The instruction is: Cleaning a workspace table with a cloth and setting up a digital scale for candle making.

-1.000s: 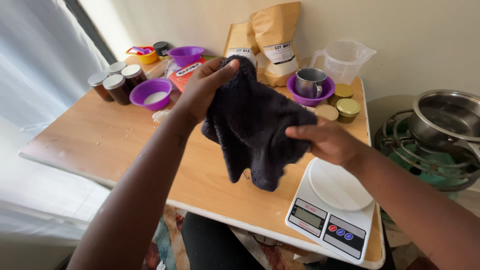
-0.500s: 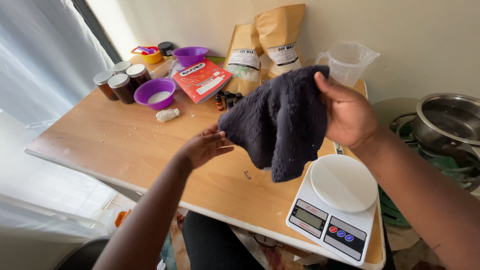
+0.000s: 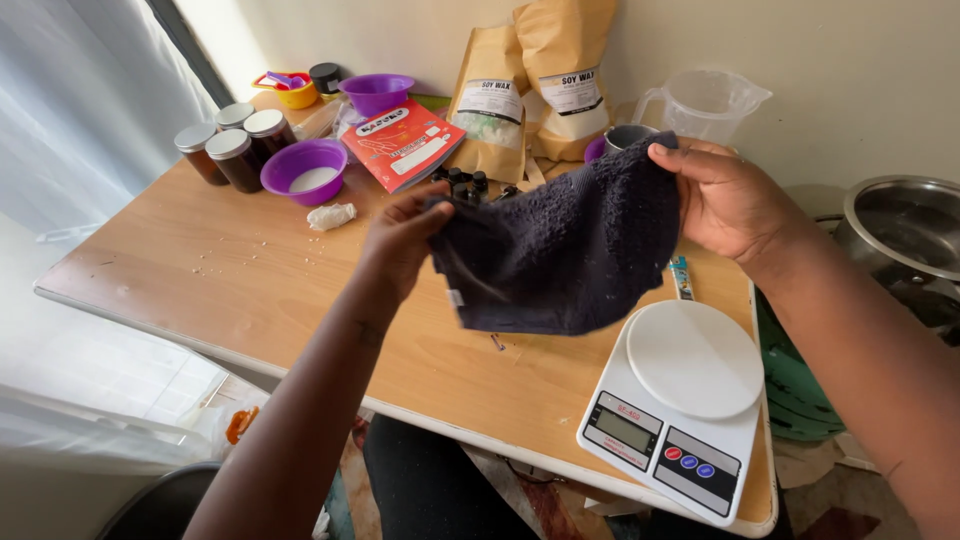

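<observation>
The left hand (image 3: 400, 240) has come back to pinch the cloth's (image 3: 560, 255) left corner. The right hand (image 3: 735, 200) still grips the other, so it hangs spread at centre frame.

Bright, soft daylight, entering from the sheer curtain (image 3: 70, 120) left of the wooden table (image 3: 250, 270). Washed out to near white at that curtain and along the wall strip above the table's far left corner. Pale sheen across the tabletop nearest the curtain, warmer and duller toward its right end. Soft, short shadows only, falling right of the jars and bowls. Faint glare on the white kitchen scale (image 3: 690, 400) at the table's near right corner. Dark towel (image 3: 565, 250) above the table nearly textureless in shade. Sharp focus at centre; slight wide-angle bending at the table's edges; forearms near the bottom a little soft.
</observation>
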